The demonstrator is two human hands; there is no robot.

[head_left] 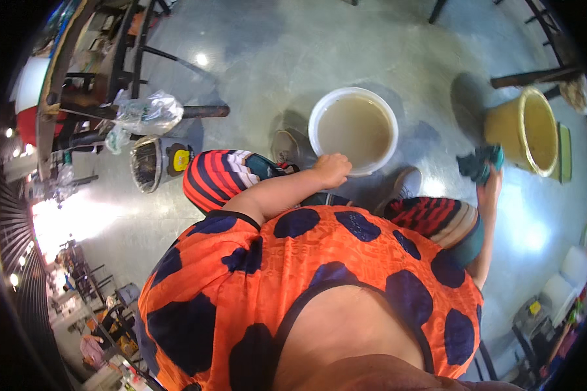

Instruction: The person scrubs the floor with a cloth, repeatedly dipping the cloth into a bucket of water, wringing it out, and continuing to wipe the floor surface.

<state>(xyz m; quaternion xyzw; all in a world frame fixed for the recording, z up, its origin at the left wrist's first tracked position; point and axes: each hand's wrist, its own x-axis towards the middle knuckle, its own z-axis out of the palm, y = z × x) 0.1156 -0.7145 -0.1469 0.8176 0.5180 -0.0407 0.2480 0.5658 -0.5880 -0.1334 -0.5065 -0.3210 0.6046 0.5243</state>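
Between the person's feet on the floor stands a round white plastic bucket (312,128) of cloudy, brownish water (354,129). My left hand (333,170) rests with curled fingers at the bucket's near rim, closed over its edge. Out to the right, my right hand (492,178) grips a bunched dark green cloth (474,163) above the floor, close beside a yellow plastic bucket (504,127). The yellow bucket appears tilted in this wide view; its inside shows no clear contents.
A small lined bin (169,161) with a yellow bear picture stands on the left, under a clear plastic bag (151,113) by a dark table leg (205,112). A green object (565,152) lies behind the yellow bucket. Dark wooden legs (528,78) stand at upper right. Another person (94,349) is far off at lower left.
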